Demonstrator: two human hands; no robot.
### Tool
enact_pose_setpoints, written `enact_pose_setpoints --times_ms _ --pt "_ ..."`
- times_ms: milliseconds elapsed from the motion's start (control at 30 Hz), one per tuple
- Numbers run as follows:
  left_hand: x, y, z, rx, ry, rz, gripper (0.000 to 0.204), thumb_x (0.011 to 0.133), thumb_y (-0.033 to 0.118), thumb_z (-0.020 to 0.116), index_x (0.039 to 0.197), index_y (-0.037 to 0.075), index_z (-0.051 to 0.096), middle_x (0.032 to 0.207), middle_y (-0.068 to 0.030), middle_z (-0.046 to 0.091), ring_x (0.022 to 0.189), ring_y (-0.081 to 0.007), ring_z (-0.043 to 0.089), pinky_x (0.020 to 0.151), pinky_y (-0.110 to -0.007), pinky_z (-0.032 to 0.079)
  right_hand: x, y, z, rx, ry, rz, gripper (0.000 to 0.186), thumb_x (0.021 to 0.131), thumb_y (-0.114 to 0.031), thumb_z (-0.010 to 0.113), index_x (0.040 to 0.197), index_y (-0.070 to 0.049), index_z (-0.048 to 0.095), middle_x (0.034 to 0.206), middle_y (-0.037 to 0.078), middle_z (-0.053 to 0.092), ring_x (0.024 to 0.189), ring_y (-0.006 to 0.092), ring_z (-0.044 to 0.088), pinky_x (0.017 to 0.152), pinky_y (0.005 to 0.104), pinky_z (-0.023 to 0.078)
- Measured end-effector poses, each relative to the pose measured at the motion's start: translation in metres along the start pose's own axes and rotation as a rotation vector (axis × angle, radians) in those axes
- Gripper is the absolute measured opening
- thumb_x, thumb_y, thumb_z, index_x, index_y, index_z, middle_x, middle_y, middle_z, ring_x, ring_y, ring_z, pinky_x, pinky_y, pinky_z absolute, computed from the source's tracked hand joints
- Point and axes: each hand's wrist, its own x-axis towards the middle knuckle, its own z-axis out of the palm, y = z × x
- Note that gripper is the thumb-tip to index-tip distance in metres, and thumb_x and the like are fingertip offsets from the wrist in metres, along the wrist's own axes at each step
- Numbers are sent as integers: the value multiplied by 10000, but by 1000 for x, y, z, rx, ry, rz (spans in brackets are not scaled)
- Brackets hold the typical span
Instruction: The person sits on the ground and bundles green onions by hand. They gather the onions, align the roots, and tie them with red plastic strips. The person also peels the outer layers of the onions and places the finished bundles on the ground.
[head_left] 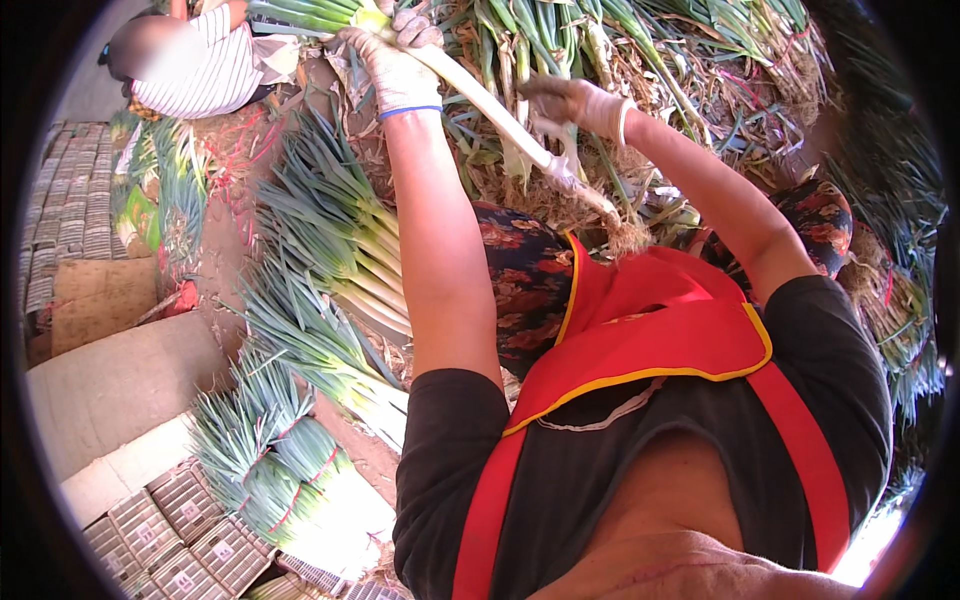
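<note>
My left hand (395, 70), in a dirty pale glove with a blue cuff edge, is closed around a long green onion (490, 105). Its green leaves point to the upper left. The white stalk slants down to the right, ending in bushy roots (628, 235) above my red apron (650, 340). My right hand (580, 108), gloved too, is apart from the upper stalk on its right side. Its fingers reach left, spread from the thumb, and hold nothing I can see. Loose skin hangs around the lower stalk.
Untrimmed green onions (560, 40) with dry leaves lie heaped ahead. Cleaned onions (350, 230) lie to my left, with tied bundles (280, 470) nearer me. Stacked crates (185, 530) stand lower left, by a beige padded roll (120, 385). Another person (200, 65) sits far left.
</note>
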Motion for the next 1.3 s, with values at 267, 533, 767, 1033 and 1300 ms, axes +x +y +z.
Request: enact_pose_setpoints --times_ms 267,533,767,1033,1300 --pt "-8 28 -45 -158 392 77 698 719 709 495 1008 80 594 521 52 372 406 -57 349 392 -190 351 -59 6 24 422 -111 -77 338 833 -187 665 1103 -3 578 975 115 641 825 187 632 764 327 536" --pt "15 -75 24 95 613 122 295 917 402 530 875 111 559 717 -43 559 610 -187 536 560 -342 511 -28 -22 -4 758 95 -2 348 842 -206 664 1123 -51 528 968 63 591 782 87 591 690 199 528" --pt "25 -62 -35 -89 738 1 278 880 313 587 705 128 473 525 29 378 397 -111 366 367 -219 305 -57 -56 17 1501 247 282 234 843 -162 649 1013 -26 563 723 58 628 527 138 614 463 230 547" --pt "-1 -18 -86 -198 605 239 180 874 308 608 836 141 556 583 53 412 426 -80 357 381 -212 299 -140 -77 19 1013 313 528 256 848 -184 578 1057 -35 573 771 54 633 647 142 635 552 270 559" --pt "-36 24 -105 -60 715 324 371 908 468 519 779 121 487 556 56 362 417 -82 309 386 -222 272 -239 -97 -18 801 230 581 183 760 -142 584 818 30 569 657 43 546 448 99 473 379 221 360"
